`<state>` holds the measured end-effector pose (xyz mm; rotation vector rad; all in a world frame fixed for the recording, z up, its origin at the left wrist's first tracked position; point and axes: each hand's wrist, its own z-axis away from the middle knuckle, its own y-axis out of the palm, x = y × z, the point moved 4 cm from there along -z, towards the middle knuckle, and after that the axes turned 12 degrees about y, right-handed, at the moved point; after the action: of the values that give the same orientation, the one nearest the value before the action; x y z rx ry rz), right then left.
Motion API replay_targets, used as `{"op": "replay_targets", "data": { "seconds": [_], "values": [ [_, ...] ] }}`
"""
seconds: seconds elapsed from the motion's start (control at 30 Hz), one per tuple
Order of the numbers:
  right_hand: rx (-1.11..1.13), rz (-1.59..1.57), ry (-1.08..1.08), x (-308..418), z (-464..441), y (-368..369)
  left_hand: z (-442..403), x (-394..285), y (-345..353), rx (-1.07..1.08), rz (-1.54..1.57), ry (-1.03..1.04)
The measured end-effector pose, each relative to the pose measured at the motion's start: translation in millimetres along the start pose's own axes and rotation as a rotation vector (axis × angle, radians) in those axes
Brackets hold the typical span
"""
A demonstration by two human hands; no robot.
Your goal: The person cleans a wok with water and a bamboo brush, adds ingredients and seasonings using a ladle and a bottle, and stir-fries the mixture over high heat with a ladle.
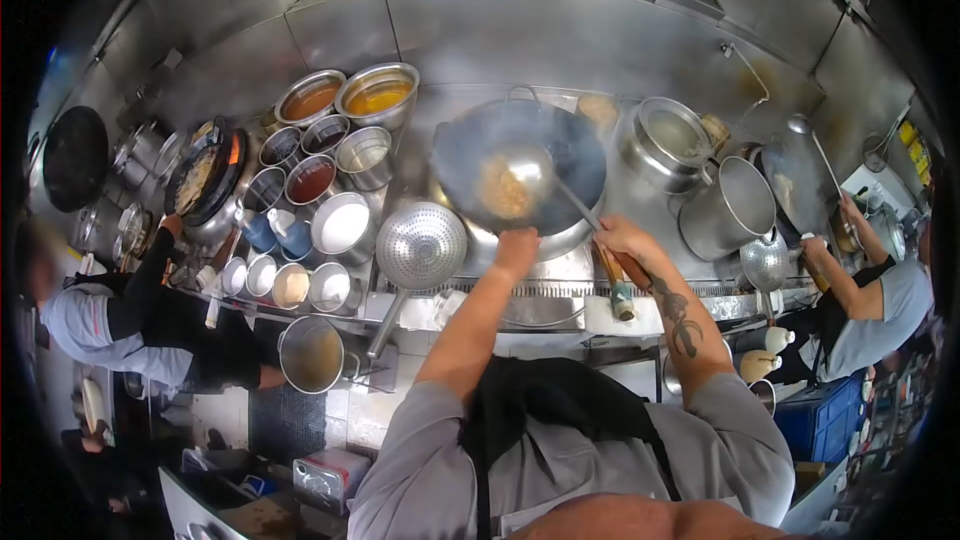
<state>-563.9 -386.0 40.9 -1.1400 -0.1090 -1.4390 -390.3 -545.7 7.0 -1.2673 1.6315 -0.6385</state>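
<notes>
A large dark wok [575,145] sits on the burner in front of me, with light brown food [505,190] in its bottom. My left hand [518,252] is closed at the wok's near rim; its fingertips are partly hidden. In my right hand [625,238] is the handle of a ladle [532,168], whose round metal bowl rests over the food inside the wok. Below that hand lies a wooden-handled brush-like tool [618,300] at the range's front edge. To the left of the wok lies a large perforated strainer [422,245], its handle pointing toward me.
Left of the strainer stand several metal containers of sauces and a white powder [342,225]. At right are a stacked pot [672,135] and a tall tilted pot [735,205]. Co-workers stand on the left [115,325] and on the right [880,310]. A stockpot [312,352] stands low at left.
</notes>
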Motion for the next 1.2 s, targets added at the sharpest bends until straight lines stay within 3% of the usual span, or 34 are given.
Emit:
{"op": "replay_targets", "data": {
  "seconds": [0.07,0.1,0.17,0.27,0.37,0.47,0.53,0.63,0.7,0.77,0.93,0.97,1.07,1.17,1.2],
  "values": [
    [-0.274,0.188,-0.104,20,-2,-9,0,-2,-4,-0.037,-0.012,0.026],
    [-0.347,0.219,-0.198,31,-10,-9,1,-11,-13,-0.107,0.033,0.073],
    [-0.481,0.27,-0.356,35,-26,6,2,-7,-7,-0.054,0.031,0.023],
    [-0.379,0.266,0.001,32,-70,32,-3,-2,-2,-0.04,0.032,0.0],
    [-0.131,-0.03,-0.039,53,-43,50,-7,-3,-12,-0.009,0.027,-0.026],
    [0.0,0.007,-0.065,56,-16,24,0,-3,-9,0.045,0.041,-0.054],
    [-0.063,-0.012,-0.116,47,-13,5,-4,-3,-13,0.031,0.023,-0.036],
    [-0.377,0.133,-0.239,10,-28,7,10,-10,-10,0.019,0.013,-0.022],
    [-0.808,0.511,-0.331,6,-28,5,1,1,-7,0.027,0.043,-0.046],
    [-0.55,0.356,-0.192,-7,-33,8,1,1,-5,-0.003,0.033,-0.004],
    [0.061,-0.207,-0.185,4,4,-10,3,5,-7,-0.005,0.023,-0.001],
    [-0.028,-0.055,-0.09,15,6,-13,3,8,-1,-0.034,-0.009,0.021],
    [-0.473,0.43,-0.115,38,-13,-5,4,-5,-12,-0.07,0.026,0.072],
    [-0.448,0.405,0.025,49,-34,11,-1,-7,-14,-0.008,0.0,0.012],
    [-0.424,0.434,-0.024,53,-38,17,-3,-7,-15,-0.016,0.011,0.011]
  ]
}}
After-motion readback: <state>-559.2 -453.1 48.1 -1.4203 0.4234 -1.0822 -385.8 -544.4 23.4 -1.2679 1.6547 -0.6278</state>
